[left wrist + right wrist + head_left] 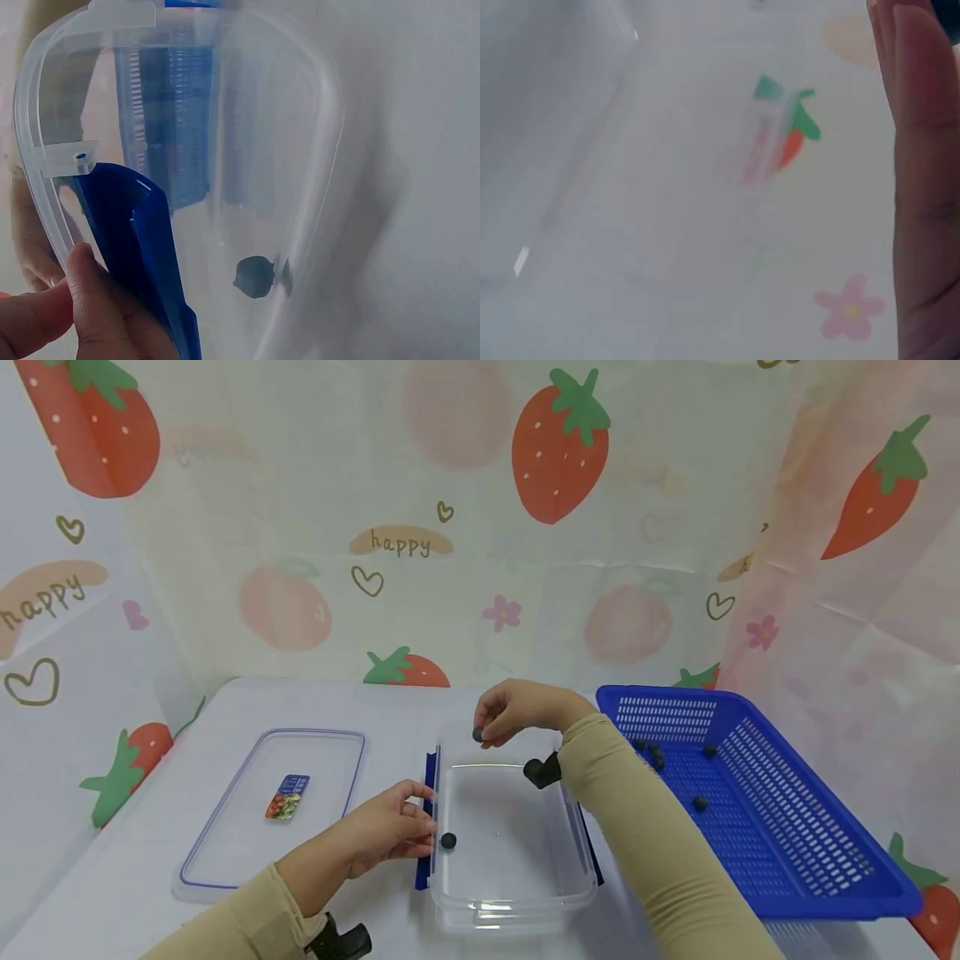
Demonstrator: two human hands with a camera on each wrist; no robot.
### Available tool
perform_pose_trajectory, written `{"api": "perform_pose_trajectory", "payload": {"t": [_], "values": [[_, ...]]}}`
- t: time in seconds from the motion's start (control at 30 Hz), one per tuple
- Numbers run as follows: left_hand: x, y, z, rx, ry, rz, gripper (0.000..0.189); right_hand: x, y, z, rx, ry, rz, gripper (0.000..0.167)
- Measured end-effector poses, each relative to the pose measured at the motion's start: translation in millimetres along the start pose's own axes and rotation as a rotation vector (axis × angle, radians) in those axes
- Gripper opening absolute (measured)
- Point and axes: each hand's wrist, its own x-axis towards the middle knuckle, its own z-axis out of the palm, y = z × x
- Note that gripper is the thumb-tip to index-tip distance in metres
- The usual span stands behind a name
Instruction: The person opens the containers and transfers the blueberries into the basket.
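A clear plastic box [517, 835] with blue side latches stands uncovered on the table. My left hand [393, 827] grips its left side by the blue latch [139, 232]; thumb and fingers show at the rim in the left wrist view. One dark round blueberry [448, 841] lies inside the box near that side. Over the far end of the box, my right hand [517, 710] pinches another blueberry [478, 734] between thumb and fingertips. In the right wrist view only part of that blueberry [951, 19] shows at the upper right corner.
A blue perforated basket [832, 835] stands at the right with several more blueberries [701, 803] in it. The box's clear lid [247, 839], bearing a colourful label [287, 797], lies flat at the left. A strawberry-print sheet [480, 560] hangs behind the table.
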Motion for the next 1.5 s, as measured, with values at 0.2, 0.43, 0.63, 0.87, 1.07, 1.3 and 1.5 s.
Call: {"api": "perform_pose_trajectory", "payload": {"t": [0.2, 0.43, 0.63, 0.87, 1.07, 1.3, 1.5], "values": [[2.0, -2.4, -2.3, -0.003, -0.009, 0.005, 0.046, -28.5, 4.4, -33.9, -0.024, 0.088, 0.020, 0.010], [2.6, -4.2, -3.3, -0.003, -0.007, 0.005, 0.046, -62.8, 22.1, -63.9, -0.029, 0.216, 0.079, 0.017], [1.8, -3.6, -2.8, -0.004, -0.005, 0.003, 0.047, -89.6, 48.5, -85.5, 0.020, 0.275, 0.105, 0.021], [0.8, -3.2, -1.4, -0.002, 0.004, 0.002, 0.046, -116.3, 75.9, -99.9, 0.040, 0.330, 0.142, 0.025], [0.4, -2.5, -1.7, -0.012, 0.012, 0.000, 0.046, -131.4, 98.7, -104.0, 0.010, 0.344, 0.229, 0.025], [0.4, -1.9, -1.3, -0.014, 0.010, -0.001, 0.047, -137.6, 118.5, -103.1, 0.114, 0.342, 0.238, 0.023], [0.6, -2.4, -1.7, -0.017, 0.003, -0.001, 0.047, -138.2, 127.6, -102.0, 0.142, 0.349, 0.260, 0.025]]}}
